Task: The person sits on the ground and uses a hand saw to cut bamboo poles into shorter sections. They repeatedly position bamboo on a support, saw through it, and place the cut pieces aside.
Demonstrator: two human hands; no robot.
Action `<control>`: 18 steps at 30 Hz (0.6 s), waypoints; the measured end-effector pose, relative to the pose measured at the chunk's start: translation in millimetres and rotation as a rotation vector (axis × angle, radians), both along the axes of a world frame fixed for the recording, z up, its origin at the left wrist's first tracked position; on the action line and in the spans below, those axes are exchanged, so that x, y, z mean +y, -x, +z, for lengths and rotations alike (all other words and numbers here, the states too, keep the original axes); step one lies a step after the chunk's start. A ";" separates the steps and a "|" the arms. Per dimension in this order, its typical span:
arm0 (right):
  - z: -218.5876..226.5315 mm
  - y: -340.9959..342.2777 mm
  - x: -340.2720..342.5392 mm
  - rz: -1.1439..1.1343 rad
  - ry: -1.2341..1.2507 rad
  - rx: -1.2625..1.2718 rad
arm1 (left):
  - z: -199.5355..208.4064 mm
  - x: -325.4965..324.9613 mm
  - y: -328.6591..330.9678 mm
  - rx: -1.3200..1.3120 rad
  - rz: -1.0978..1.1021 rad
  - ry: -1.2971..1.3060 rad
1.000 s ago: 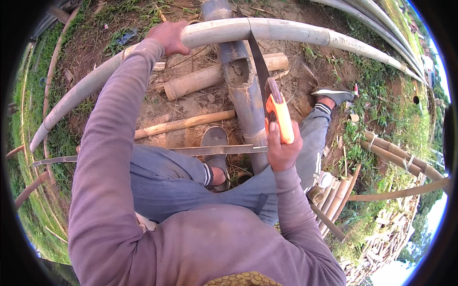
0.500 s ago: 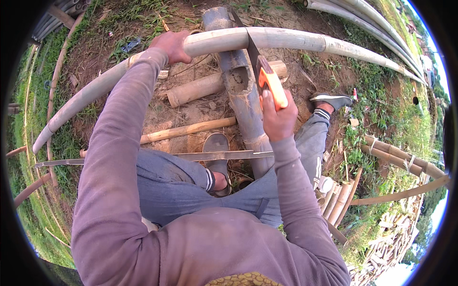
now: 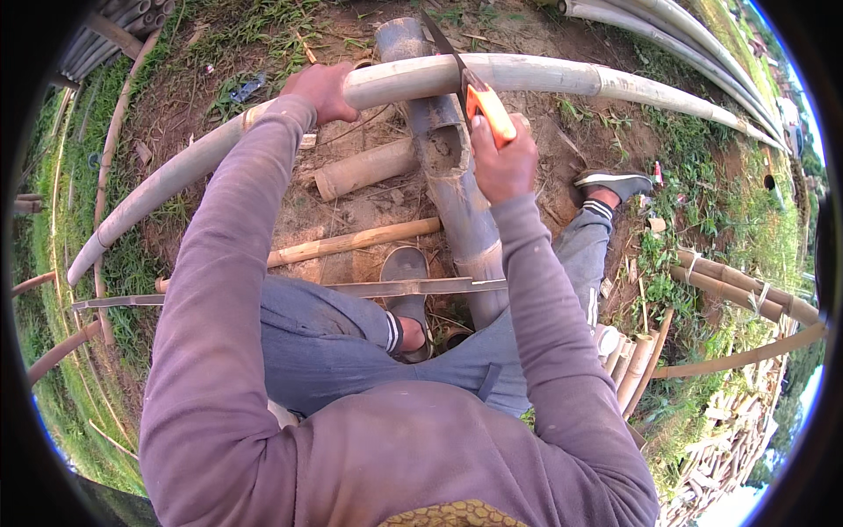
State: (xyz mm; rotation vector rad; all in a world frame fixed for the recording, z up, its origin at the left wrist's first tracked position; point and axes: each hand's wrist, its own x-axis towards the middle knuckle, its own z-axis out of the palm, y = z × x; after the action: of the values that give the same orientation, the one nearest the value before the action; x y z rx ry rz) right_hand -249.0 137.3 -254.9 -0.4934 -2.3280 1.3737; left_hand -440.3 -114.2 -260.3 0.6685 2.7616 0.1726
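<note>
A long pale bamboo pole (image 3: 536, 74) lies crosswise in front of me, resting on a thick grey bamboo post (image 3: 474, 211). My left hand (image 3: 322, 90) is wrapped over the pole, left of the post. In my right hand (image 3: 505, 158) is the orange handle of a hand saw (image 3: 492, 114). The saw's dark blade crosses the pole just above the post, its tip pointing up and away past the far side. Part of the blade is hidden by the pole and the handle.
A short bamboo crosspiece (image 3: 364, 169) meets the post's left side. A thin bamboo stick (image 3: 351, 241) and a flat strip (image 3: 395, 287) lie nearer my legs. Cut bamboo pieces (image 3: 634, 369) stand by my right leg. More long poles (image 3: 672, 44) lie at the far right.
My right hand and the saw have moved away from me, so the handle now sits close to the pole. My left hand keeps its hold on the pole.
</note>
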 end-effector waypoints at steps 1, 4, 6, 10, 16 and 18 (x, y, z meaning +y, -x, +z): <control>-12.9 -51.0 1.1 0.003 0.013 0.047 | -0.1 -3.2 3.4 -0.018 0.005 0.011; -11.2 -207.3 -4.9 0.053 -0.019 0.016 | -7.5 -10.1 3.9 -0.021 -0.003 -0.009; -13.5 -251.3 -7.4 0.045 -0.028 0.001 | -13.9 -11.3 1.5 -0.001 -0.016 -0.026; -38.6 -82.5 7.6 0.050 0.050 0.060 | -16.7 -4.6 2.1 0.003 -0.028 -0.018; -3.6 13.2 6.3 0.007 -0.042 0.040 | 7.0 5.6 2.1 0.016 -0.028 -0.019; -4.9 -92.4 -4.3 0.044 0.085 0.037 | -2.4 -10.3 3.0 -0.009 -0.014 -0.033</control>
State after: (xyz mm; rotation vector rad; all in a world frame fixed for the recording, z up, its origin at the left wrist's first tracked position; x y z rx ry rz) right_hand -156.6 133.1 -259.7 -0.4400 -2.2716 1.4944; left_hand -443.3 -124.6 -262.7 0.6932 2.7499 0.2180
